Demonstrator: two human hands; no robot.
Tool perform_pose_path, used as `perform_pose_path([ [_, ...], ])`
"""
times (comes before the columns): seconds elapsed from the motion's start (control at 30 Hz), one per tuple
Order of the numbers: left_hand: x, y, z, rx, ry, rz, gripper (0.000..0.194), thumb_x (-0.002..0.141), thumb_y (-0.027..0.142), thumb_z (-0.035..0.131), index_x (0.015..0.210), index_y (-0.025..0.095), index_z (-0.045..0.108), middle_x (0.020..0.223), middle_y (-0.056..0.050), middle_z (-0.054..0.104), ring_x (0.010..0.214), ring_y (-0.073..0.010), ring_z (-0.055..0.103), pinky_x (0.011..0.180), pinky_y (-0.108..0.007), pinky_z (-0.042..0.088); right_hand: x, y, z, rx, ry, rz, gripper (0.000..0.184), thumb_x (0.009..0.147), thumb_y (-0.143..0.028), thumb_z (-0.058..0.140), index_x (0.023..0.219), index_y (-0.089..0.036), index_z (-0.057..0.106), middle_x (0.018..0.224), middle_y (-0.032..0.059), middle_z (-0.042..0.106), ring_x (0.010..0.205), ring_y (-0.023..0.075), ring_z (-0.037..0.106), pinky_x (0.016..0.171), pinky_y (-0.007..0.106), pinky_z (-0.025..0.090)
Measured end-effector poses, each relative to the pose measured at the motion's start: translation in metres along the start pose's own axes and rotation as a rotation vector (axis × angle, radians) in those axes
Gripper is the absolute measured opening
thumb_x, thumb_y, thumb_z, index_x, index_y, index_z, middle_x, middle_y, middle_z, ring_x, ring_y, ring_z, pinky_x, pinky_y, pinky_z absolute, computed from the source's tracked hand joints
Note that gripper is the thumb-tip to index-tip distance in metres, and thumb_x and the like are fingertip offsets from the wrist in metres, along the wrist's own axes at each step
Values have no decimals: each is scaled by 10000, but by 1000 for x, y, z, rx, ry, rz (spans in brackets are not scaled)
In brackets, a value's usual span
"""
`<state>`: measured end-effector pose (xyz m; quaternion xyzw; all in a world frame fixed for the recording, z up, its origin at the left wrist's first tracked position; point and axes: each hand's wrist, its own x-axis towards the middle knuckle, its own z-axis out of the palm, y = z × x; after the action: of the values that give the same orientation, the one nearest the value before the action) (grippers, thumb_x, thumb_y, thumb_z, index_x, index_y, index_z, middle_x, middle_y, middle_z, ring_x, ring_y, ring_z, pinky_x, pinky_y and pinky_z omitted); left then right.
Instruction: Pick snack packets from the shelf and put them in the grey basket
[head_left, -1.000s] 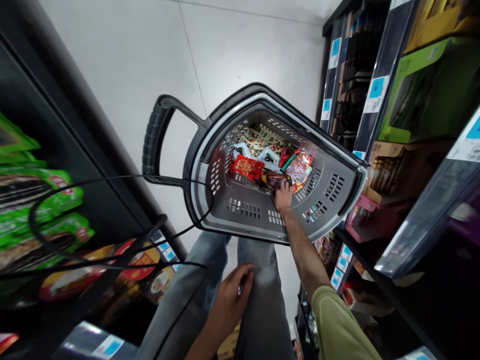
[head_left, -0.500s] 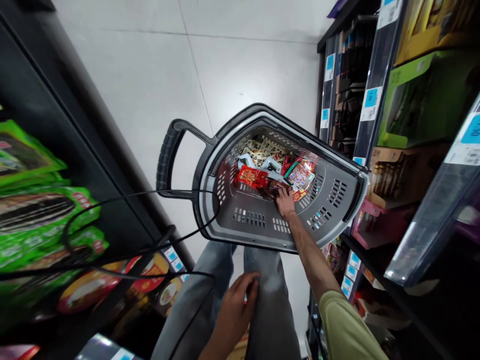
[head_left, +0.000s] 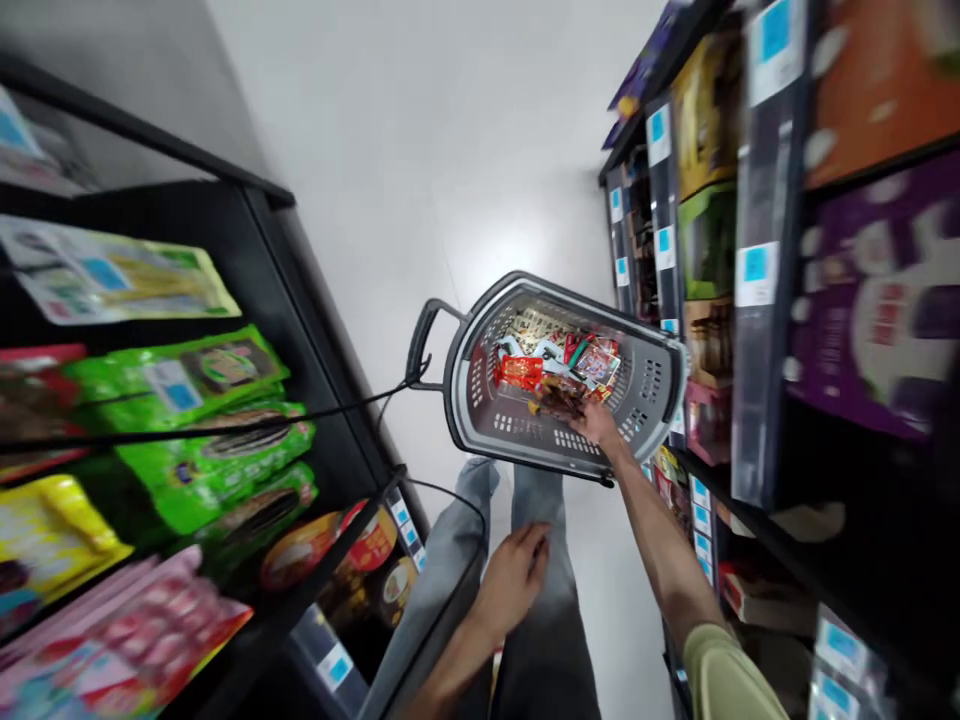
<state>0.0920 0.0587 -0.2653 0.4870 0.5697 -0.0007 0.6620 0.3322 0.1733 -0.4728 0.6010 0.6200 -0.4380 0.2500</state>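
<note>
A grey shopping basket [head_left: 487, 405] with a black handle [head_left: 421, 345] stands in front of my legs. My right hand [head_left: 598, 424] reaches into it, closed on the edge of a brown snack packet [head_left: 559, 396], whose print is blurred. Behind that packet lie a red packet [head_left: 520, 371], a clear-fronted packet with a green edge [head_left: 595, 362] and a cream packet with dark lettering [head_left: 536, 328]. Over my thigh, away from the basket, my left hand [head_left: 516, 572] is loosely curled, thumb apart from the fingers, with nothing visible in it.
Shelves flank me. On the left are green bags [head_left: 217, 440], pink bags [head_left: 142, 630] and a yellow bag [head_left: 60, 540]. Boxes, including a purple one [head_left: 885, 300], fill the right shelves. A black cable [head_left: 322, 412] crosses by the basket handle. Pale floor [head_left: 420, 150] extends ahead.
The view has shifted, so the basket appears smaller and more shelf shows on both sides. My right hand now has the brown packet lifted slightly above the other packets. My left hand still hangs over my thigh.
</note>
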Motion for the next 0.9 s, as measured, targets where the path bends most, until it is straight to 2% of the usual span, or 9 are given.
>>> perform_pose_path([
  [0.13, -33, 33, -8, -109, 52, 69, 254, 930, 255, 497, 1114, 234, 671, 983, -75, 718, 922, -232, 697, 888, -388, 545, -116, -13, -39, 536, 238, -81, 286, 805, -361, 716, 946, -129, 806, 830, 64, 772, 763, 200, 678, 710, 261, 506],
  [0.2, -42, 47, -12, -260, 149, 4, 300, 880, 360, 607, 1139, 215, 649, 1037, -92, 718, 937, -243, 699, 838, -381, 563, -178, -30, -51, 855, 369, -190, 302, 805, -385, 703, 937, -133, 806, 844, 43, 769, 766, 187, 668, 676, 252, 507],
  [0.23, -46, 56, -14, -345, 196, -40, 412, 832, 417, 684, 1183, 209, 627, 1125, -115, 712, 1015, -263, 696, 856, -391, 567, -209, -42, -57, 960, 422, -224, 309, 812, -400, 702, 923, -131, 805, 870, 49, 772, 787, 188, 669, 677, 252, 510],
  [0.33, -63, 96, -28, -561, 169, -7, 674, 690, 487, 840, 1248, 202, 593, 1280, -168, 683, 1202, -323, 653, 974, -452, 546, -304, -86, -73, 1057, 566, -230, 290, 814, -414, 728, 796, -131, 792, 819, 52, 759, 753, 180, 649, 683, 262, 510],
  [0.43, -99, 148, -52, -603, 10, 233, 587, 724, 543, 824, 1149, 169, 668, 1217, -174, 729, 1200, -344, 662, 1080, -498, 485, -394, -133, -92, 1048, 705, -187, 259, 778, -396, 763, 729, -143, 779, 732, 41, 734, 681, 174, 619, 661, 271, 505],
  [0.53, -146, 198, -76, -536, -35, 388, 556, 713, 529, 848, 1097, 154, 703, 1159, -152, 758, 1136, -336, 691, 1091, -498, 475, -471, -174, -108, 1110, 848, -125, 270, 748, -411, 773, 736, -142, 782, 704, 43, 728, 646, 179, 614, 636, 278, 506],
  [0.63, -193, 238, -87, -529, -85, 481, 623, 671, 474, 893, 1162, 155, 681, 1151, -137, 762, 1073, -317, 716, 1033, -483, 513, -528, -208, -111, 1180, 967, -92, 275, 744, -418, 758, 753, -144, 776, 715, 45, 731, 648, 183, 615, 619, 278, 502],
  [0.7, -222, 259, -84, -566, -143, 536, 647, 672, 445, 895, 1207, 170, 655, 1171, -123, 754, 1067, -297, 717, 1018, -461, 521, -558, -229, -106, 1211, 1053, -72, 255, 743, -397, 749, 784, -146, 772, 751, 46, 740, 671, 184, 619, 635, 279, 510],
  [0.9, -301, 292, -47, -540, -101, 717, 573, 772, 414, 827, 1259, 218, 597, 1261, -88, 701, 1139, -247, 680, 1053, -402, 494, -622, -269, -83, 1327, 1350, 124, 284, 772, -376, 723, 913, -131, 751, 792, 42, 740, 660, 164, 607, 641, 269, 507],
])
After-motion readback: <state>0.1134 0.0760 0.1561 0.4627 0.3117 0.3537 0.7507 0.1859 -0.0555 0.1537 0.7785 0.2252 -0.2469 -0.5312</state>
